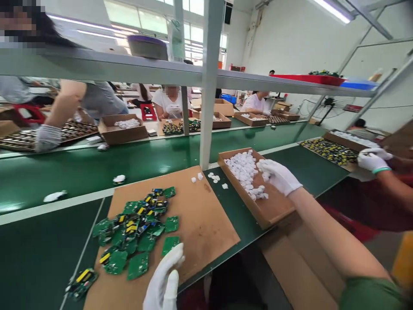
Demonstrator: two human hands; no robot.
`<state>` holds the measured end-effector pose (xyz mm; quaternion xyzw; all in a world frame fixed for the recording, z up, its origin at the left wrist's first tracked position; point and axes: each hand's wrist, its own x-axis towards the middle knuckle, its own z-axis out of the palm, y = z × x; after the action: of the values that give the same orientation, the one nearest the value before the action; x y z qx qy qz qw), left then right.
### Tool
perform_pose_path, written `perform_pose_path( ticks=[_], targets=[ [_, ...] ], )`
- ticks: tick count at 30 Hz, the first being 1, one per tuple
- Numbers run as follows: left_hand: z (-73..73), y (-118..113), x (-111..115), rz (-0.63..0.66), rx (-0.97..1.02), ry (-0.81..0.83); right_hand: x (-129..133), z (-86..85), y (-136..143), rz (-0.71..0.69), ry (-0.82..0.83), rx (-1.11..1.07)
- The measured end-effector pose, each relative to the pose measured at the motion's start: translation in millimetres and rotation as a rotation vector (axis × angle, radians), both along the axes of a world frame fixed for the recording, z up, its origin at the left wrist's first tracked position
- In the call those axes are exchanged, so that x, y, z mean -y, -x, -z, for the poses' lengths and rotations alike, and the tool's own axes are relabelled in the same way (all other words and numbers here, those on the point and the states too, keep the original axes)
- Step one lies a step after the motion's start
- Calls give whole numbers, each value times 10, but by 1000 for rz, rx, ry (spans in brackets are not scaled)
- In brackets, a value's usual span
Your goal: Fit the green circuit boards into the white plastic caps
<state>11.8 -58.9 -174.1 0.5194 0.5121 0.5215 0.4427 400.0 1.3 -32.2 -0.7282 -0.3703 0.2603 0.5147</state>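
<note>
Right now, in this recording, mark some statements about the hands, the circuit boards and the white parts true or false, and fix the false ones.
1. The right hand reaches into the cardboard box of small white parts. True.
2. The left hand holds a green circuit board. False: it holds nothing and hovers open at the near edge of the cardboard sheet.
3. The green circuit boards lie heaped on that sheet. True.
4. Both hands are bare. False: both wear white gloves.
5. A few white parts lie loose outside the box, between it and the sheet. True.
6. The conveyor belt is red. False: it is green.
</note>
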Motion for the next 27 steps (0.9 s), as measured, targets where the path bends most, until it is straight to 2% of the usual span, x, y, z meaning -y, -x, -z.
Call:
perform_pose_path(
  ticks=[3, 4, 5, 7, 9, 11, 13, 15, 19, 24, 27],
  targets=[
    [-52, -397, -81, 333, 480, 329, 165, -155, 387, -155, -21, -68],
    [-100, -524, -94, 393, 627, 404, 227, -154, 585, -250, -7, -82],
    [-164, -637, -101, 468, 756, 453, 287, -122, 802, -396, 11, -88],
    [-313, -801, -108, 562, 959, 490, 391, 27, 1242, -563, 18, -31],
    [-439, -861, -125, 516, 1083, 453, 464, 247, 1622, -668, 3, 67],
    [-503, -825, -145, 389, 1108, 428, 502, 475, 1891, -673, -56, 206],
    [-513, -731, -152, 275, 1047, 398, 500, 656, 2038, -606, -126, 358],
    [-506, -624, -143, 244, 920, 350, 469, 763, 2086, -594, -170, 418],
    [-517, -467, -113, 266, 733, 326, 408, 799, 2033, -764, -207, 281],
    [-556, -408, -71, 198, 606, 411, 429, 783, 1976, -759, -189, 161],
    [-574, -396, -54, 179, 556, 428, 455, 816, 1992, -826, -165, 155]
  ],
)
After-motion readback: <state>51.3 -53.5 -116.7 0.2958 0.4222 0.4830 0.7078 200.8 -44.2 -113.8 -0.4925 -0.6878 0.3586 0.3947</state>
